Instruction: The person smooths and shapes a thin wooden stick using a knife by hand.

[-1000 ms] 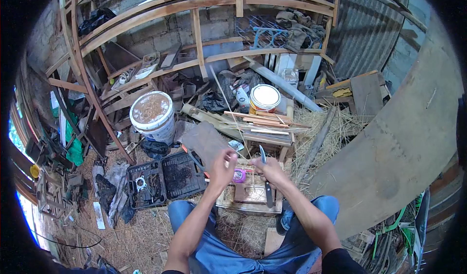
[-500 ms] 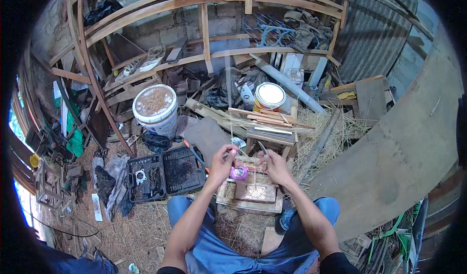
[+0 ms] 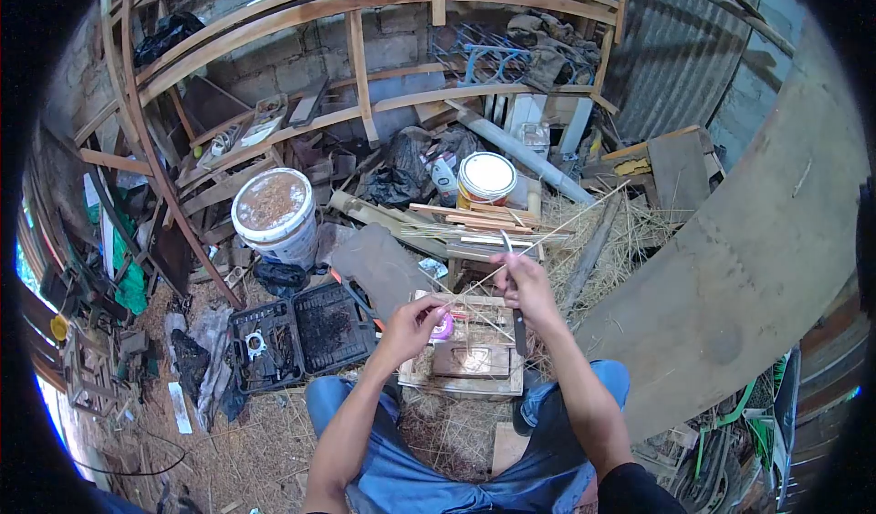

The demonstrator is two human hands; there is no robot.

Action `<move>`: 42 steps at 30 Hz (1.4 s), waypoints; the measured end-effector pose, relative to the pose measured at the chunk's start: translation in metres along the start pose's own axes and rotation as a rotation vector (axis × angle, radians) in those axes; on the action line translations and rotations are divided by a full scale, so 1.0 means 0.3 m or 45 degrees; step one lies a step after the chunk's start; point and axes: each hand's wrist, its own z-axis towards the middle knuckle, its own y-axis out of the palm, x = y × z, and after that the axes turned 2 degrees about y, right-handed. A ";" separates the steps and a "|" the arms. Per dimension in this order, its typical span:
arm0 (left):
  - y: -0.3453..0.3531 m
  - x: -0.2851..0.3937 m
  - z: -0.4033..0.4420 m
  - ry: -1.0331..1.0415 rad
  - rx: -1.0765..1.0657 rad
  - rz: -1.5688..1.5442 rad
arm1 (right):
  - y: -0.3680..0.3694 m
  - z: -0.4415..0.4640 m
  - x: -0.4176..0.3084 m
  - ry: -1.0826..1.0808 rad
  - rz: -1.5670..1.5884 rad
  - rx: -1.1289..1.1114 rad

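Observation:
My left hand (image 3: 412,327) pinches the lower end of a long thin bamboo strip (image 3: 577,215), which slants up to the right. My right hand (image 3: 529,293) is closed round a knife (image 3: 520,331); its blade points up above the fingers and its dark handle hangs below. The strip passes by the right hand's fingers. Under the hands is a low wooden box (image 3: 461,384) with a wooden block (image 3: 471,361) on it. A purple round object (image 3: 443,328) lies beside my left hand, partly hidden by it.
Ahead lie stacked wood strips (image 3: 484,217), a paint bucket (image 3: 487,176) and a larger bucket of sawdust (image 3: 274,205). An open tool case (image 3: 333,329) is on the left. A large board (image 3: 721,304) leans at the right.
The strip, upright before, now slants to the upper right. My right hand with the knife has moved up, and my left hand has gone slightly down and left. The view has shifted a little.

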 end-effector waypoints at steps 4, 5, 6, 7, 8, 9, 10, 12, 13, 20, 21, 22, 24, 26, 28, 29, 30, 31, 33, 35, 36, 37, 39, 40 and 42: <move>0.008 -0.018 0.005 0.354 0.147 0.168 | 0.012 -0.024 -0.017 0.013 -0.060 -0.077; 0.028 -0.008 0.004 0.325 0.173 0.206 | 0.039 -0.040 -0.008 0.017 -0.203 -0.138; 0.043 0.005 0.007 0.302 0.185 0.249 | 0.096 -0.044 0.073 -0.024 -0.276 -0.238; 0.053 -0.004 0.015 0.401 0.206 0.201 | 0.119 -0.045 0.095 -0.066 -0.301 -0.263; 0.055 -0.012 0.014 0.406 0.192 0.209 | 0.127 -0.044 0.108 -0.108 -0.325 -0.290; 0.050 0.002 0.011 0.356 0.193 0.186 | 0.125 -0.042 0.106 -0.112 -0.314 -0.283; 0.044 0.010 0.008 0.305 0.195 0.164 | 0.118 -0.036 0.100 -0.088 -0.286 -0.305; 0.041 0.006 0.007 0.264 0.171 0.115 | 0.102 -0.027 0.097 -0.069 -0.250 -0.321; 0.043 0.003 0.008 0.222 0.156 0.055 | 0.090 -0.022 0.099 -0.008 -0.310 -0.377; 0.006 0.020 -0.013 0.181 0.034 0.184 | 0.000 -0.025 0.009 0.276 -0.153 -0.335; 0.002 0.009 -0.015 0.242 0.011 0.186 | -0.019 -0.032 -0.031 0.321 -0.205 -0.305; 0.002 0.001 -0.014 0.304 -0.012 0.188 | -0.041 -0.032 -0.041 0.324 -0.130 -0.298; 0.012 -0.007 -0.011 0.356 -0.023 0.251 | -0.061 -0.048 -0.069 0.340 -0.123 -0.330; 0.011 -0.010 -0.013 0.407 -0.028 0.314 | -0.102 -0.034 -0.066 0.357 -0.120 -0.302; 0.000 -0.010 -0.018 0.473 -0.046 0.424 | -0.131 -0.036 -0.080 0.376 -0.118 -0.270; -0.005 -0.008 -0.017 0.474 -0.047 0.423 | -0.144 -0.040 -0.088 0.379 -0.150 -0.284; -0.013 0.002 -0.015 0.498 -0.063 0.441 | -0.148 -0.042 -0.095 0.381 -0.182 -0.299; -0.017 0.007 -0.017 0.517 -0.077 0.457 | -0.149 -0.040 -0.092 0.405 -0.185 -0.277; -0.019 -0.003 -0.017 0.479 -0.090 0.459 | -0.145 -0.035 -0.087 0.408 -0.203 -0.266; -0.033 -0.011 -0.027 0.439 -0.107 0.458 | -0.153 -0.029 -0.081 0.414 -0.219 -0.253; -0.054 -0.002 -0.039 0.344 -0.112 0.456 | -0.179 -0.025 -0.083 0.368 -0.249 -0.111; -0.074 -0.003 -0.047 0.250 -0.116 0.450 | -0.208 -0.023 -0.094 0.322 -0.281 0.032; -0.107 -0.029 -0.055 0.399 -0.038 0.456 | -0.263 -0.026 -0.118 0.318 -0.160 0.036; -0.121 -0.031 -0.056 0.382 -0.049 0.486 | -0.282 -0.027 -0.126 0.320 -0.100 0.010; -0.146 -0.064 -0.048 0.352 -0.055 0.519 | -0.328 -0.023 -0.140 0.283 -0.134 0.129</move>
